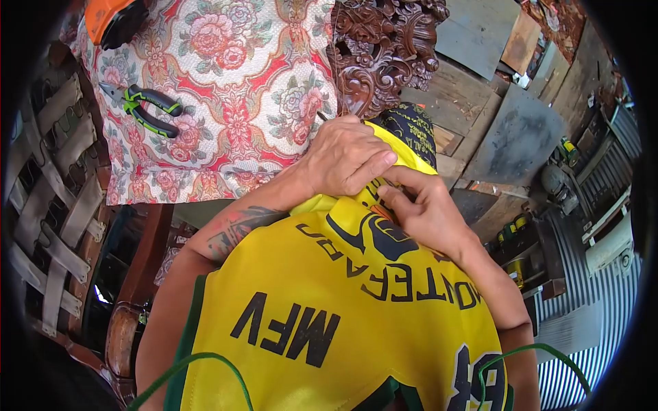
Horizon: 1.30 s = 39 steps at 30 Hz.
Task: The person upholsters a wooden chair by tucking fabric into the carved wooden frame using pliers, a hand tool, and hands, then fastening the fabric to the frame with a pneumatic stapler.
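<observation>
My left hand (353, 156) is closed in a fist at the front of the yellow jersey (288, 281) that I wear. A thin dark rod (322, 116) pokes out past its knuckles; the rest of it is hidden. Right beside it, my right hand (426, 207) has its fingers curled together against bunched yellow cloth. What those fingers pinch, if anything, is hidden from above. Beyond both hands lie a bright yellow fold of cloth (404, 146) and a black cloth with yellow lettering (413, 127).
Green-handled pliers (152, 111) and an orange and black tool (116, 22) lie on a floral cushion (226, 103). Carved dark wood (384, 51) rises beside it. A strapped frame (55, 205) stands at left. Boards (517, 130) and corrugated metal (582, 342) are at right.
</observation>
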{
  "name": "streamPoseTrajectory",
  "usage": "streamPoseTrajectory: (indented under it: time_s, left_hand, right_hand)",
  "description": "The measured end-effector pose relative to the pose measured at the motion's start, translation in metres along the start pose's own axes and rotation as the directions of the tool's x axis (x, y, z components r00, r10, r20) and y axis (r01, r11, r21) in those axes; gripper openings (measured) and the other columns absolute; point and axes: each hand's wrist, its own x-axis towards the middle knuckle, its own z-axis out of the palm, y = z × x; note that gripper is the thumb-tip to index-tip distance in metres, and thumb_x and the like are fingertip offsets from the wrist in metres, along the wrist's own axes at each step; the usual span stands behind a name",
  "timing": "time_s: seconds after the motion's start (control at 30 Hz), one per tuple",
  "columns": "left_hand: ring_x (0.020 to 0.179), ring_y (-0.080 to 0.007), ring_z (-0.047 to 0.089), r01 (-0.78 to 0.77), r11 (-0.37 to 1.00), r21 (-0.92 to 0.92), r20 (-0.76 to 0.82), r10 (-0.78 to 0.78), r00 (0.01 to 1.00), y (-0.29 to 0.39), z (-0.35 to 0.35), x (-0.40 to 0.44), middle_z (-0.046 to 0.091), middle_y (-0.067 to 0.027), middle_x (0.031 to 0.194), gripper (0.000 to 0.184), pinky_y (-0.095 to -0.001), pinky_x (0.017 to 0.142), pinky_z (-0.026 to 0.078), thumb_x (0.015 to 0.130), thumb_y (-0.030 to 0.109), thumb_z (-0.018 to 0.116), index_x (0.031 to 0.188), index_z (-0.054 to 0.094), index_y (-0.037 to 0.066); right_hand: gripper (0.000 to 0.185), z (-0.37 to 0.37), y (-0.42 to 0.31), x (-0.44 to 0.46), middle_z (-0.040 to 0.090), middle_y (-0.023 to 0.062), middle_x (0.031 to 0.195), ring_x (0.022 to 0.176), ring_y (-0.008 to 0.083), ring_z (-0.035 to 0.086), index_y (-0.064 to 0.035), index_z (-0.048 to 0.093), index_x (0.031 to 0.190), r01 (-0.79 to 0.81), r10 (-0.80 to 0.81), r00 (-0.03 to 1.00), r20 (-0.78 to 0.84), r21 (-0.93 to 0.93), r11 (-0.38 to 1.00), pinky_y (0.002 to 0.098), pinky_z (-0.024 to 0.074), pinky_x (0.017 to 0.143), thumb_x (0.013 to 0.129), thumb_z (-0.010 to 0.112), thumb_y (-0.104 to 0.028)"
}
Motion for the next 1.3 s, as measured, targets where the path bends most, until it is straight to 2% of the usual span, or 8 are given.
streamPoseTrajectory:
  time_s: [0.03,0.13,0.4,0.5,0.57,0.67,0.87,1.3]
  left_hand:
    - [0.060,-0.0299,0.055,-0.009,1.000,-0.010,0.003,0.009,1.000,0.001,0.000,0.000,0.059,-0.0088,0.065,0.035,-0.0429,0.061,0.038,0.102,0.025,0.056,0.072,0.065,0.008]
    - [0.061,-0.0297,0.055,0.014,0.999,0.032,0.035,-0.015,0.999,0.005,-0.002,0.005,0.060,-0.0086,0.066,0.033,-0.0426,0.062,0.038,0.101,0.024,0.058,0.073,0.066,0.007]
    - [0.062,-0.0295,0.055,0.041,0.997,0.072,-0.001,-0.041,0.999,0.005,-0.004,0.002,0.060,-0.0087,0.067,0.031,-0.0421,0.063,0.039,0.101,0.024,0.060,0.076,0.068,0.007]
    - [0.065,-0.0291,0.055,0.000,0.997,0.082,0.021,-0.002,1.000,0.012,-0.003,0.003,0.059,-0.0078,0.070,0.030,-0.0420,0.065,0.039,0.102,0.027,0.060,0.080,0.068,0.008]
    - [0.067,-0.0287,0.054,-0.039,0.995,0.090,0.026,0.037,0.999,0.012,-0.005,0.006,0.059,-0.0070,0.071,0.030,-0.0419,0.067,0.039,0.103,0.028,0.060,0.082,0.069,0.009]
    - [0.071,-0.0281,0.053,-0.084,0.990,0.116,0.015,0.083,0.996,0.012,-0.003,0.001,0.057,-0.0056,0.073,0.031,-0.0417,0.071,0.039,0.104,0.033,0.059,0.084,0.069,0.010]
    - [0.072,-0.0273,0.052,-0.106,0.987,0.121,-0.013,0.108,0.994,0.011,-0.001,-0.002,0.056,-0.0042,0.073,0.034,-0.0408,0.074,0.039,0.104,0.038,0.061,0.083,0.069,0.012]
    - [0.075,-0.0268,0.052,-0.104,0.989,0.106,-0.065,0.111,0.992,0.005,0.002,-0.002,0.054,-0.0032,0.074,0.036,-0.0408,0.079,0.039,0.103,0.038,0.063,0.078,0.066,0.013]
  right_hand:
    - [0.023,0.001,0.003,0.000,0.060,-0.0054,0.066,0.053,0.0051,0.047,0.0012,0.074,0.124,-0.160,0.151,0.987,0.051,0.276,0.948,0.0266,0.0373,0.051,0.105,0.067,-0.011]
    - [0.025,-0.018,0.002,0.004,0.057,-0.0067,0.065,0.053,0.0035,0.045,-0.0015,0.074,0.127,-0.297,0.231,0.953,0.196,0.454,0.840,0.0261,0.0351,0.051,0.104,0.068,-0.010]
    - [0.029,-0.007,0.017,0.010,0.060,-0.0064,0.067,0.055,0.0029,0.046,-0.0020,0.073,0.132,-0.277,0.199,0.959,0.204,0.507,0.816,0.0259,0.0361,0.051,0.105,0.068,-0.012]
    - [0.029,-0.009,0.013,-0.002,0.067,0.0021,0.069,0.056,0.0051,0.051,-0.0004,0.073,0.130,-0.143,0.108,0.989,0.106,0.435,0.889,0.0275,0.0416,0.053,0.105,0.068,-0.014]
    - [0.028,-0.019,0.005,-0.007,0.072,0.0115,0.074,0.057,0.0099,0.059,-0.0013,0.075,0.126,-0.072,0.066,0.996,0.061,0.107,0.992,0.0310,0.0483,0.057,0.103,0.068,-0.016]
    - [0.027,-0.019,-0.017,-0.014,0.074,0.0174,0.076,0.057,0.0163,0.065,-0.0037,0.076,0.124,-0.167,0.165,0.986,0.034,0.079,0.983,0.0347,0.0514,0.060,0.101,0.069,-0.016]
    - [0.026,-0.015,-0.032,-0.022,0.075,0.0207,0.080,0.060,0.0243,0.069,-0.0046,0.077,0.123,-0.133,0.132,0.991,-0.027,-0.031,0.991,0.0366,0.0532,0.062,0.101,0.068,-0.016]
    - [0.025,-0.009,-0.040,-0.020,0.076,0.0197,0.080,0.060,0.0198,0.067,-0.0020,0.077,0.122,-0.164,0.162,0.985,-0.054,-0.045,0.985,0.0350,0.0527,0.062,0.102,0.069,-0.015]
